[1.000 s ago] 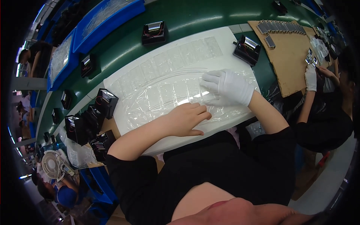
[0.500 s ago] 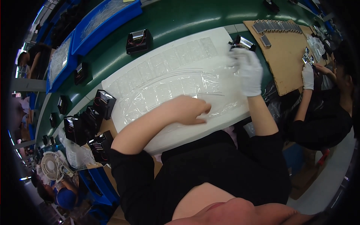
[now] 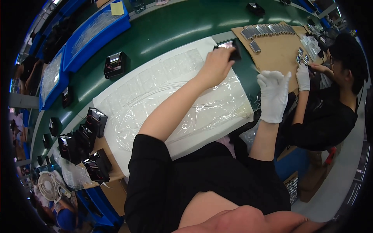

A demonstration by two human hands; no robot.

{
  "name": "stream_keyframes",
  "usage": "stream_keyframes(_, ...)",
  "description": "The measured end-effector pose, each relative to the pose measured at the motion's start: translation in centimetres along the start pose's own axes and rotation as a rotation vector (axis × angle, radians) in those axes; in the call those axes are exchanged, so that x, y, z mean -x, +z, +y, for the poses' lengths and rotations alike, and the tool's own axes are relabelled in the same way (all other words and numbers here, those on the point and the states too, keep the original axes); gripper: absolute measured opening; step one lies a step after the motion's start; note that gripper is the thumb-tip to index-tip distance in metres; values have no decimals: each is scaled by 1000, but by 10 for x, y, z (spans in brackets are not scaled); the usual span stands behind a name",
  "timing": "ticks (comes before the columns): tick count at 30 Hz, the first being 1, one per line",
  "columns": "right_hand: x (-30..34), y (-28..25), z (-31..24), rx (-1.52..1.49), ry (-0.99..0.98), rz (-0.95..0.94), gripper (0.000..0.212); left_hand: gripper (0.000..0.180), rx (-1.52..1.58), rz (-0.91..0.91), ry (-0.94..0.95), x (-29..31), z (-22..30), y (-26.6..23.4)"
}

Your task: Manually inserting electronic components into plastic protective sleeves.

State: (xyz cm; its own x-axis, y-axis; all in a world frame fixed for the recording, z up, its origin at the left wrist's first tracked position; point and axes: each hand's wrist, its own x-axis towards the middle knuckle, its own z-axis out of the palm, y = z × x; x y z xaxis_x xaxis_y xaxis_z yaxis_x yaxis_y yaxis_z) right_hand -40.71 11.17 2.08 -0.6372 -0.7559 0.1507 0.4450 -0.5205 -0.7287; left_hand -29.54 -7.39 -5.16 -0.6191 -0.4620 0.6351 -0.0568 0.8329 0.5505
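My left hand point(image 3: 216, 66), bare, stretches across to the far right corner of a white padded sheet point(image 3: 185, 146). Its fingers are closed on a black open-topped box point(image 3: 235, 53) with a shiny part at its top; my hand partly covers the box. On the sheet lie clear plastic film pieces point(image 3: 159, 70) in a row and loose crinkled clear film point(image 3: 217, 99). My right hand point(image 3: 272, 95), in a white glove, is held up beyond the sheet's right edge. Its palm shows, its fingers are spread and nothing is in it.
Similar black boxes point(image 3: 96, 121) cluster at the left, and another point(image 3: 115, 65) stands on the green table point(image 3: 163, 33). Blue trays point(image 3: 67, 66) hold clear pieces. At right, a co-worker point(image 3: 330, 116) handles small shiny parts beside a cardboard sheet point(image 3: 272, 52) bearing grey metal parts.
My left hand has gone from above the film to the black box at the far right corner. My gloved right hand has drawn back from that box and opened. The view has shifted.
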Motion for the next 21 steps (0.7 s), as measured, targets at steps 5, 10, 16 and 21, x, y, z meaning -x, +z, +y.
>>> stream_keyframes(5,1,77,42,433,-58,208,24,48,883,138,-890,21,13,-84)
stream_keyframes(10,8,100,69,341,350,-100,25,65,1217,408,-1213,54,19,-136)
stream_keyframes(16,18,130,88,468,468,-176,24,67,1295,465,-1219,76,24,-170)
stream_keyframes(21,20,136,92,429,517,-233,18,67,1380,352,-1208,85,20,-172)
